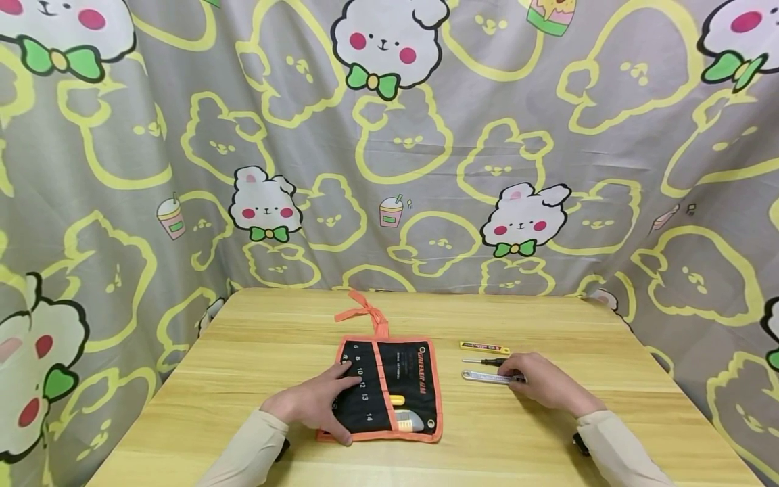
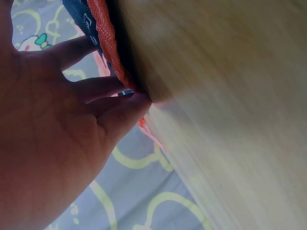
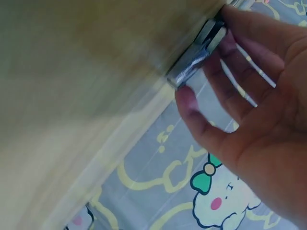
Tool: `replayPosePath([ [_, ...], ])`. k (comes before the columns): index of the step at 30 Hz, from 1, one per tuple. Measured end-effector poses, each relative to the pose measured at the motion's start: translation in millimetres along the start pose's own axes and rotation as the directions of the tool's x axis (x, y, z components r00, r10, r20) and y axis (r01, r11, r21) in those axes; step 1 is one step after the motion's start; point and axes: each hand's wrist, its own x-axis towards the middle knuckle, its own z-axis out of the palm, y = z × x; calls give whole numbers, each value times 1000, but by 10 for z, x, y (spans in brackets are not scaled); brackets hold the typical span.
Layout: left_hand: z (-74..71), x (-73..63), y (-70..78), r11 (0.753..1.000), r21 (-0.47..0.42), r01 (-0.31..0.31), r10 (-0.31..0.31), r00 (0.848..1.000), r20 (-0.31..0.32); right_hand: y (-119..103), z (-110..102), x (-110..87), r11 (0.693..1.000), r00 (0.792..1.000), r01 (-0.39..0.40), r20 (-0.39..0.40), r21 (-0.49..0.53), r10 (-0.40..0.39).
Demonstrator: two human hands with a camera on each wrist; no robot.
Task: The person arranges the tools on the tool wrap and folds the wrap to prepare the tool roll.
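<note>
A black tool pouch with orange trim and white size numbers lies open on the table. My left hand rests spread over its left part, thumb at the lower edge; the left wrist view shows the fingertips along the orange border. A yellow handle and a grey tool with yellow stripes stick out of its pocket. To the right, my right hand pinches the right end of a silver wrench. The wrench's metal head shows between thumb and fingers. Just behind it lies a black-handled screwdriver, partly covered by the fingers.
A slim yellow case with a dark label lies behind the screwdriver. Orange tie straps trail from the pouch's far edge. The wooden table ends at a patterned curtain behind and at both sides.
</note>
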Motion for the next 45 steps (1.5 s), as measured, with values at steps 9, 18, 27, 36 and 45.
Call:
replayPosePath([
  [9, -1, -4, 0, 1000, 0, -2, 2, 1000, 0, -18, -15, -8, 999, 999, 6, 33, 52, -8],
  [18, -2, 10, -8, 1000, -3, -3, 3, 1000, 2, -43, -22, -23, 994, 999, -7, 50, 106, 2],
  [27, -9, -13, 12, 1000, 0, 0, 0, 1000, -3, -119, -50, 41, 996, 999, 20, 27, 86, -23],
  [36, -7, -7, -8, 1000, 2, -5, 5, 1000, 4, -302, -117, 227, 997, 998, 62, 13, 38, -63],
  [45, -6, -8, -10, 1000, 1, -4, 4, 1000, 7, -573, -126, 489, 994, 993, 112, 29, -6, -112],
])
